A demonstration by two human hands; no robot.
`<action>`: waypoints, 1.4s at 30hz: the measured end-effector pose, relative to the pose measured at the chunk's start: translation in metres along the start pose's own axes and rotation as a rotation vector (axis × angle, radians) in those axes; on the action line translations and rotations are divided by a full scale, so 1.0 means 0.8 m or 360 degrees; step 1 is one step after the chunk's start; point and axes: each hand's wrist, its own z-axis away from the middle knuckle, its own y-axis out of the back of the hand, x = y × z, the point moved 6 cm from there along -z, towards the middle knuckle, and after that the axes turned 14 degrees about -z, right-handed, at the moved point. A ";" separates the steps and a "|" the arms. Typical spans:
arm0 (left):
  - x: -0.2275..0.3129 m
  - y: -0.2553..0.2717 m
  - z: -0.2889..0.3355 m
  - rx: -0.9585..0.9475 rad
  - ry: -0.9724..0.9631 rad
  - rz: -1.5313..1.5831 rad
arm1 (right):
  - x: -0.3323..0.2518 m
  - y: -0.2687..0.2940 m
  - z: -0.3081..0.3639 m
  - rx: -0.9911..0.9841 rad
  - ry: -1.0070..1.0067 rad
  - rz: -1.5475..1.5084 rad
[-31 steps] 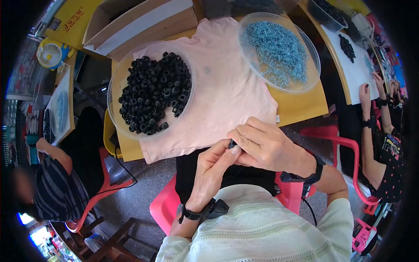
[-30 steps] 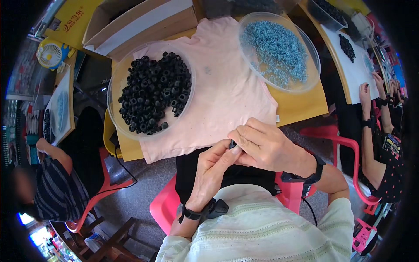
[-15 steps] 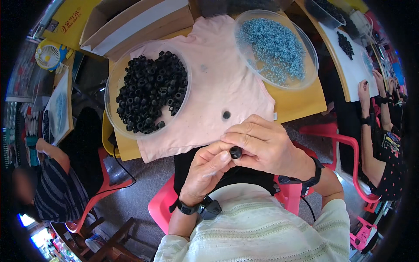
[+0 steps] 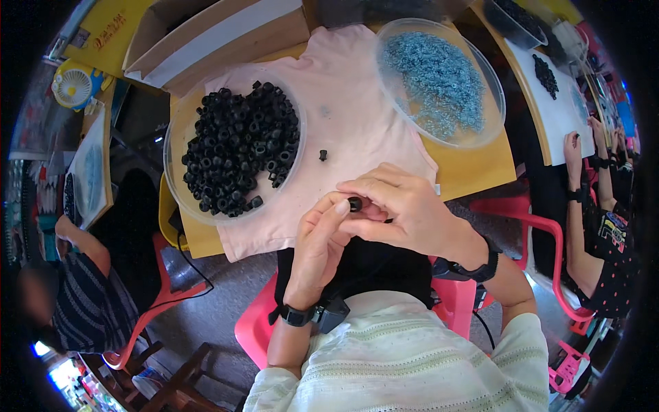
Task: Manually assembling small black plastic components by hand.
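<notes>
Between my two hands is a small black cap-like part (image 4: 355, 204), round and hollow-looking. My left hand (image 4: 322, 237) is closed, its thumb and fingertips pinching the part from the left. My right hand (image 4: 408, 209) closes on it from the other side, its thumb and forefinger around it; the inner fingers are partly hidden. Something dark shows under the right palm, too small to make out. Beyond my hands, a single black part (image 4: 323, 155) sits on a pale pink shirt (image 4: 343, 89) spread over the table.
A clear round tub (image 4: 303, 147) of black parts stands left on the shirt. At the right, another clear tub (image 4: 500, 113) holds tiny pale-blue pieces. Behind is a cardboard box (image 4: 226, 41). People work at tables on both sides, near red chairs (image 4: 542, 218).
My hands have moved slightly up and left with the black part. The round dark piece just above them is gone from its spot; a black part now shows farther up and left.
</notes>
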 end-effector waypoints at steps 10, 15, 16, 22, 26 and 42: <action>0.004 0.023 0.033 0.0110 -0.0207 -0.0137 | 0.029 0.018 -0.043 0.0200 -0.0195 0.0285; 0.011 0.023 0.036 0.0124 -0.0270 -0.0182 | 0.060 0.019 -0.078 0.0289 -0.0131 0.0332; 0.011 0.023 0.037 0.0120 -0.0274 -0.0168 | 0.068 0.018 -0.086 0.0272 -0.0111 0.0339; 0.004 0.009 0.031 -0.0049 -0.0052 -0.0234 | 0.091 0.009 -0.111 0.0146 0.0038 0.0635; -0.007 -0.007 0.021 -0.0254 -0.0081 -0.0131 | 0.100 0.014 -0.113 0.0088 -0.0054 0.0717; -0.001 0.001 0.018 -0.0250 -0.0206 -0.0046 | 0.080 0.036 -0.088 0.0185 -0.0445 0.0625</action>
